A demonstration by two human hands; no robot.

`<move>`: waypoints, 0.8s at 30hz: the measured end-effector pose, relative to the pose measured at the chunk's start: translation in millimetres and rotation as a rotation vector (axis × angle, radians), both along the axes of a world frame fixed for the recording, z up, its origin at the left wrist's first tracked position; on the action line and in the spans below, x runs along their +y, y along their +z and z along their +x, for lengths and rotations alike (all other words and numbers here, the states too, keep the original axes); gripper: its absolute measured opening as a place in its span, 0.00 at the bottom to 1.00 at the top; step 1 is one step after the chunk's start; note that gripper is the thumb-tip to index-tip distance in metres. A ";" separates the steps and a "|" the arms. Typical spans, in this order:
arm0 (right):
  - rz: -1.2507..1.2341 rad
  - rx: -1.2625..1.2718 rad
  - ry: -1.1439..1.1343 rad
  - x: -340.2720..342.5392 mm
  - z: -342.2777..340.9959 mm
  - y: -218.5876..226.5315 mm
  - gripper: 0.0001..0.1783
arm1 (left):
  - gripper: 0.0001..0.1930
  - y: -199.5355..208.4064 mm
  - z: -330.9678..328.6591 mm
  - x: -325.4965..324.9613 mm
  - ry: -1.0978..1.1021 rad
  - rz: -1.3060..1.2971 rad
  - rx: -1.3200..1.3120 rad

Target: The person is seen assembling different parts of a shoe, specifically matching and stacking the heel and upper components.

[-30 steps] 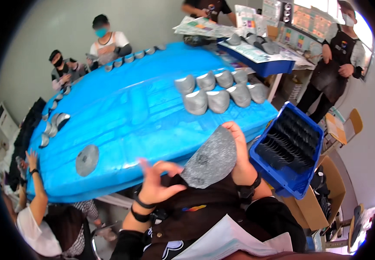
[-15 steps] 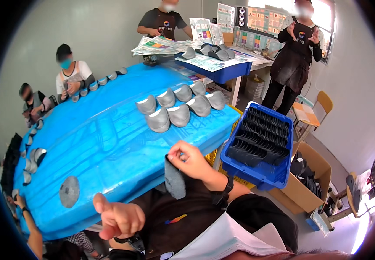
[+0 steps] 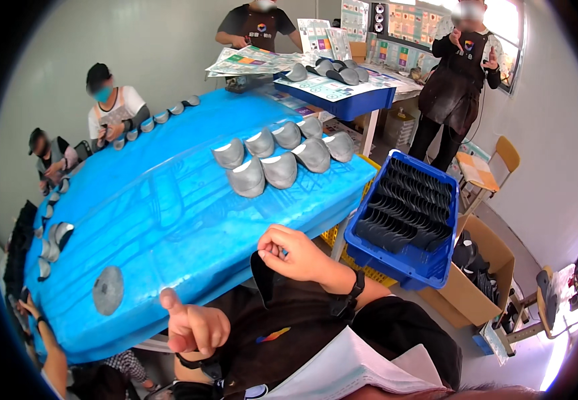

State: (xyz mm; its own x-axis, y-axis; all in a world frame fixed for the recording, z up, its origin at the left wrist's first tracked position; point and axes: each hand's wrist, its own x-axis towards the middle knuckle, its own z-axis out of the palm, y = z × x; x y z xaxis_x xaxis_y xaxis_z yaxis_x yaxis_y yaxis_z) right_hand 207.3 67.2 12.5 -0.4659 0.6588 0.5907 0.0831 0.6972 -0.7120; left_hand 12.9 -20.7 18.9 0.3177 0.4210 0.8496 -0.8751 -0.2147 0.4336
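Observation:
My right hand (image 3: 297, 255) is raised in front of my apron, thumb and fingers pinched on the upper edge of a thin curved pad (image 3: 261, 275). The pad hangs below the fingers, its black side in view. To its left, my left hand (image 3: 199, 328) is held up near the table's front edge. One digit points up, the other fingers are loosely bent, and nothing shows in the hand. Beyond my hands, several cupped grey pads with pale inner sides (image 3: 279, 171) stand in two rows on the blue-covered table (image 3: 169, 233). A flat grey round piece (image 3: 108, 291) lies near the left corner.
Right of the table sits a blue crate (image 3: 395, 267) packed with rows of black curved pads. Behind it stands a cardboard box (image 3: 479, 293) of dark pieces. Other people work along the left and far sides; one person (image 3: 461, 87) stands at the back right.
The pad in my right hand has turned from its grey face to its black side. My left hand has shifted slightly right, its digit now pointing more upward.

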 end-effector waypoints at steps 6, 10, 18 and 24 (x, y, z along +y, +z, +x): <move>-0.005 0.035 0.000 4.3 -0.1 -3.4 0.03 | 0.33 -9.0 -7.2 10.4 -0.002 -0.047 0.008; -0.015 0.046 -0.029 3.8 -0.7 -1.9 0.04 | 0.18 -3.6 -4.2 9.2 0.100 -0.045 -0.039; -0.136 0.336 -0.022 6.1 6.3 -12.1 0.03 | 0.20 -3.9 -11.7 5.9 0.460 -0.291 0.108; -0.224 0.467 0.045 4.5 3.2 -11.1 0.06 | 0.28 -26.6 -17.7 46.0 1.063 -0.003 0.670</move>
